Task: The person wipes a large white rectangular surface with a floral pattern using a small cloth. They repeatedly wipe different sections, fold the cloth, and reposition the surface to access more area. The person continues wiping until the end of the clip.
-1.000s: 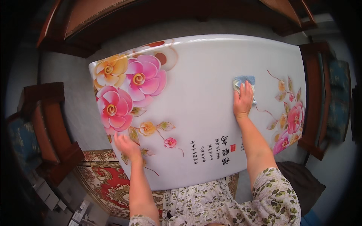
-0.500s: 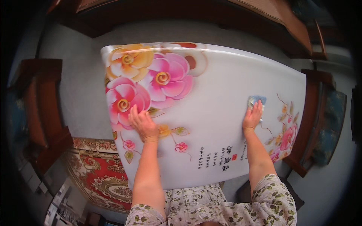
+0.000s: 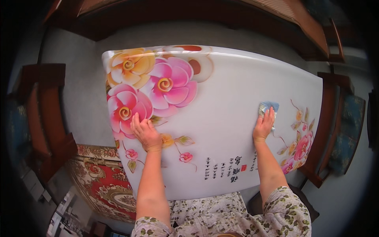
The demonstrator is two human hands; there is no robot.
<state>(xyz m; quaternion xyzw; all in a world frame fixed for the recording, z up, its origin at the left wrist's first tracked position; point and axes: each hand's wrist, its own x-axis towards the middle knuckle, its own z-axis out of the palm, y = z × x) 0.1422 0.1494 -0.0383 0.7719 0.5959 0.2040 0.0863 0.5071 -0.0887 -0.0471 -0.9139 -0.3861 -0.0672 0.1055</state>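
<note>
A white tabletop [image 3: 221,130] with a glossy surface spreads out in front of me, printed with large pink and yellow flowers on the left and smaller ones on the right. My left hand [image 3: 147,133] lies on it at the lower edge of a pink flower [image 3: 125,112], fingers stretched out and holding nothing. Farther right, my right hand [image 3: 263,125] presses down a blue and pale patterned cloth [image 3: 268,106]. Part of the cloth is hidden beneath the palm and fingers.
Wooden seats with dark blue cushions stand at the left [image 3: 43,118] and right [image 3: 351,122]. A long wooden bench [image 3: 189,19] runs along the far side. A red patterned rug [image 3: 98,177] lies on the grey floor at lower left.
The view has shifted slightly, and the printed flowers and my left hand appear a little farther left. My right hand stays on the cloth in nearly the same place.
</note>
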